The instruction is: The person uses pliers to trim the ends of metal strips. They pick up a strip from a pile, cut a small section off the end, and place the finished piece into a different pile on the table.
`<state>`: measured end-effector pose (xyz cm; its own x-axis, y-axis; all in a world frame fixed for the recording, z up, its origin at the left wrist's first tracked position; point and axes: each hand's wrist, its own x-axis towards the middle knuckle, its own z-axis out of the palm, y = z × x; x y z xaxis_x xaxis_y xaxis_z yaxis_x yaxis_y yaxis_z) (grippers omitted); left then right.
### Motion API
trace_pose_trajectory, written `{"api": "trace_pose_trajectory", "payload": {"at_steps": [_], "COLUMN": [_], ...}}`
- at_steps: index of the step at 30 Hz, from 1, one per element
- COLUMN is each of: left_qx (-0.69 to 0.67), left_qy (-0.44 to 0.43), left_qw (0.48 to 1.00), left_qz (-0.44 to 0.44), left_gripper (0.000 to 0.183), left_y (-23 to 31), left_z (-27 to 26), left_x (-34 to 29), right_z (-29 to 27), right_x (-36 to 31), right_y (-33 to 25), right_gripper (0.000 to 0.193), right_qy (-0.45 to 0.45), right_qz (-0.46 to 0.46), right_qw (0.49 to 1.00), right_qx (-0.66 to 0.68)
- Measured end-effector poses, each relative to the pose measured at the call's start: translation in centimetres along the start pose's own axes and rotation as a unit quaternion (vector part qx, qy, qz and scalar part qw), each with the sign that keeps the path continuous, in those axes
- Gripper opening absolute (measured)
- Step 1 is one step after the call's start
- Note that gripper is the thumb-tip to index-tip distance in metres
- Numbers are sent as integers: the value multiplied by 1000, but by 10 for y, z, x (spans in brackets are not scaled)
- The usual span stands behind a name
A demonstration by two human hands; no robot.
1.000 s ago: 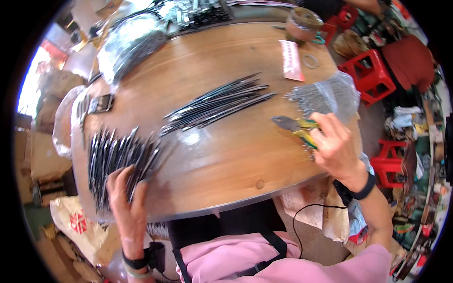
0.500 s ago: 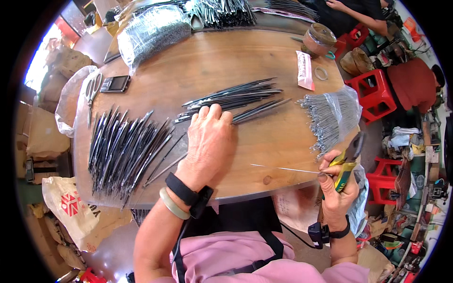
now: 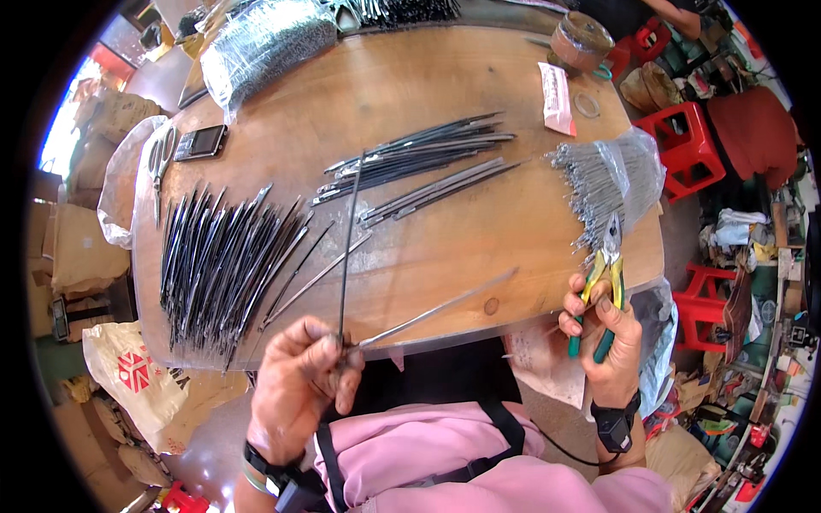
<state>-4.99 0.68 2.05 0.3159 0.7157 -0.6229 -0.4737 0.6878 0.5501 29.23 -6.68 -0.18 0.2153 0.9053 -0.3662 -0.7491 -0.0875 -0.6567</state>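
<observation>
My left hand (image 3: pixel 310 376), at the table's near edge, pinches a thin dark rod (image 3: pixel 348 248) that points away from me. A grey strip (image 3: pixel 440 308) slants right from the same fingers; how they grip it is partly hidden. My right hand (image 3: pixel 609 333) is wrapped round pliers (image 3: pixel 600 286) with yellow and green handles, which stand apart. Their jaws lie over the near end of a bundle of thin grey wires (image 3: pixel 603 188) in clear plastic. Ahead of my left hand lies a small pile of dark strips (image 3: pixel 419 158), with a few (image 3: pixel 445 192) beside it.
A larger heap of dark strips (image 3: pixel 227 265) covers the table's left side. Scissors (image 3: pixel 160 162) and a phone (image 3: pixel 202 143) lie behind it. A plastic-wrapped bundle (image 3: pixel 269 56) and a tape roll (image 3: pixel 581 41) stand farther back. Red stools (image 3: pixel 680 150) are at the right.
My left hand has drawn back from the middle pile to the near edge, holding a rod. The pliers have swung upright, and the thin wire is gone from my right fingers.
</observation>
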Motion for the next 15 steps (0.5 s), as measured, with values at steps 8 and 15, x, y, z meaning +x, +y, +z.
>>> {"api": "trace_pose_trajectory", "payload": {"at_steps": [8, 15], "left_qx": [-33, 199], "left_qy": [-98, -63], "left_qw": [995, 977], "left_qz": [0, 51], "left_gripper": [32, 11], "left_y": [-37, -48], "left_z": [7, 4], "left_x": [11, 4], "right_z": [41, 48], "right_x": [5, 11], "right_y": [4, -6], "right_gripper": [16, 15], "right_qy": [-76, -161], "right_qz": [-133, -244], "right_qw": [962, 821], "right_qx": [-227, -489]}}
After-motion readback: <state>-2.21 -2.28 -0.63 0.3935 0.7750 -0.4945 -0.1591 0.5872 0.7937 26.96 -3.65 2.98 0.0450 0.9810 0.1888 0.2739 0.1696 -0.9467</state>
